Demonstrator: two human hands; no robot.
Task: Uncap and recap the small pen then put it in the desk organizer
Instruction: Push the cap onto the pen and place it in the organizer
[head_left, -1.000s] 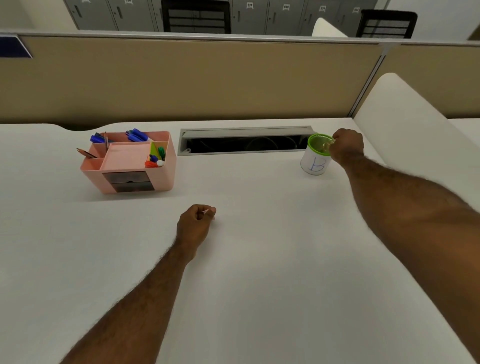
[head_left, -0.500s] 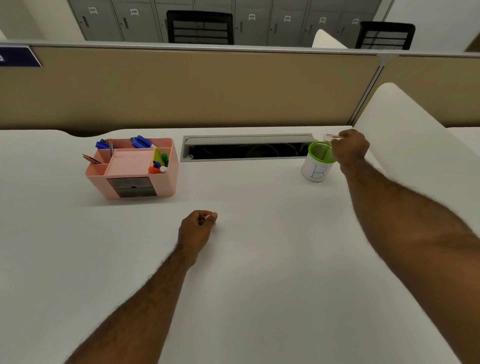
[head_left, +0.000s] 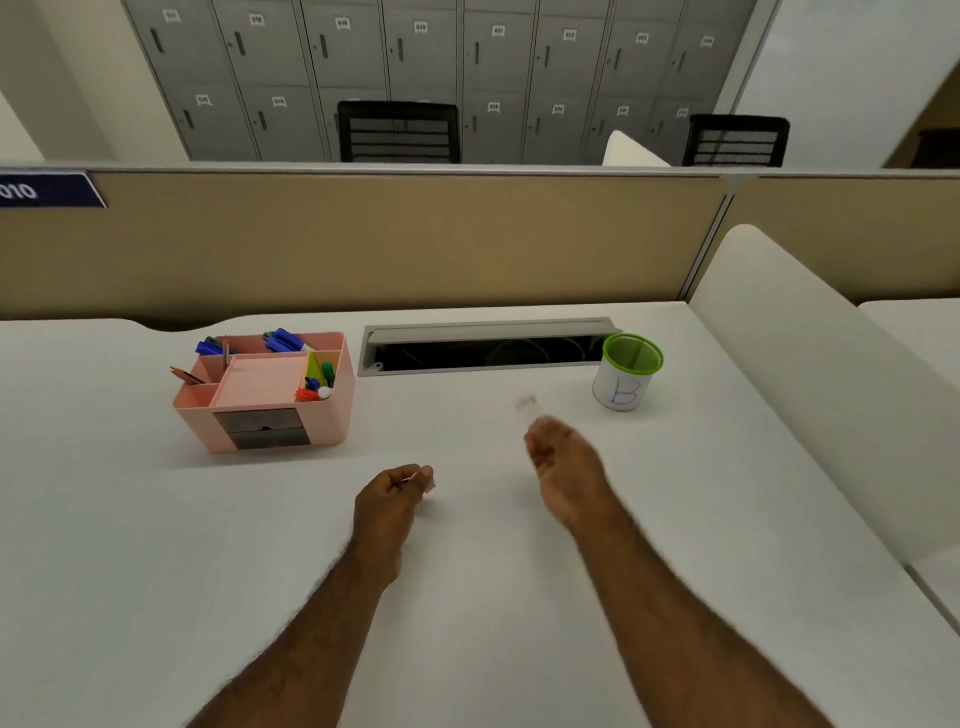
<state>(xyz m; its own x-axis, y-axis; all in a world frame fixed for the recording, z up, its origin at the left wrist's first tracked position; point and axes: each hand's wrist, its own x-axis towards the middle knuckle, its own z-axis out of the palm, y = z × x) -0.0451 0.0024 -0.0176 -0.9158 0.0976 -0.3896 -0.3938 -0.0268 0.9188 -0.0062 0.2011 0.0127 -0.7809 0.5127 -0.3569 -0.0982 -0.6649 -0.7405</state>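
My right hand (head_left: 563, 467) is over the middle of the desk, blurred by motion, and grips a small pale pen (head_left: 527, 405) whose end sticks out past the fingers. My left hand (head_left: 392, 493) rests on the desk in a fist, with a thin pale bit pinched at its fingertips; I cannot tell what it is. The pink desk organizer (head_left: 332, 421) stands to the back left and holds several blue, green and red pens and a pencil. The two hands are apart.
A white cup with a green rim (head_left: 626, 376), marked with a blue B, stands at the back right. A grey cable slot (head_left: 483, 345) is open behind. A tan partition (head_left: 415, 234) closes the back, and a white divider (head_left: 810, 374) bounds the right side.
My right hand has left the green-rimmed cup and swung back toward the middle of the desk with the small pen. The left hand has stayed in place. The view has tilted up.
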